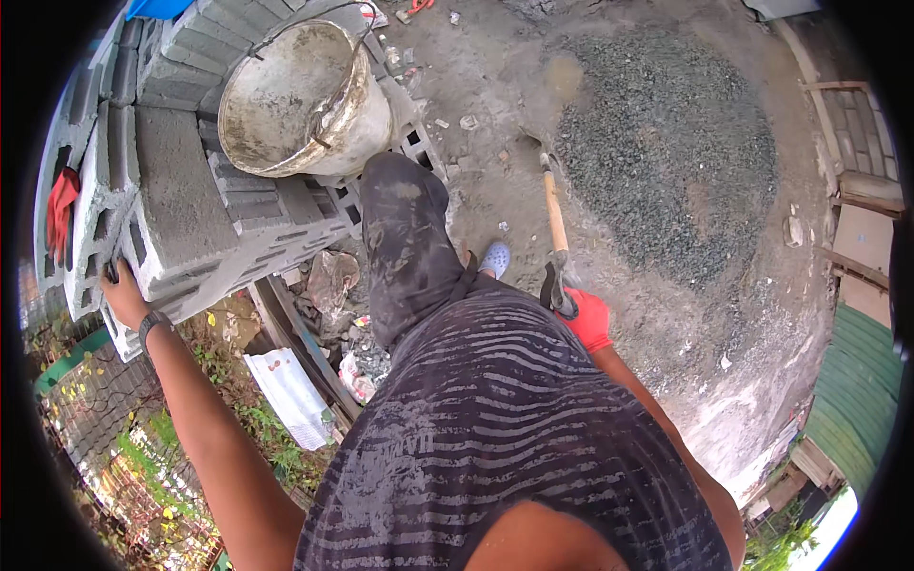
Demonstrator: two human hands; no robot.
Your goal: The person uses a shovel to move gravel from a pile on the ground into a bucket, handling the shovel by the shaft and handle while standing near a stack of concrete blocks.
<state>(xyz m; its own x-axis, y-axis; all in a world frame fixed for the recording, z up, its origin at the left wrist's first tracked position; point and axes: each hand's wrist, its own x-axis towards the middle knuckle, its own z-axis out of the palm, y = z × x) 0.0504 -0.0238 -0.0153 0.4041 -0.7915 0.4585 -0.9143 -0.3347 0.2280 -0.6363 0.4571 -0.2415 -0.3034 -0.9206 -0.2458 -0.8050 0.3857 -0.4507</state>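
Note:
My right hand (588,322), in a red glove, is closed round the grip of a shovel (554,211). The shovel has a wooden shaft, and its blade end rests on the ground beside a pile of grey gravel (671,157). My left hand (126,299), bare with a dark watch at the wrist, grips the end of a hollow concrete block (181,186) in the stack. Some of its fingertips are hidden at the block's hole. Just above that hand, a red glove (63,205) lies on the blocks.
A dirty white bucket (357,124) with a wire handle sits tilted on the stacked blocks. A white sack (290,395) and wooden boards (295,343) lie below the stack. Rubble and litter surround my raised knee. Green corrugated sheeting (862,366) stands at the right.

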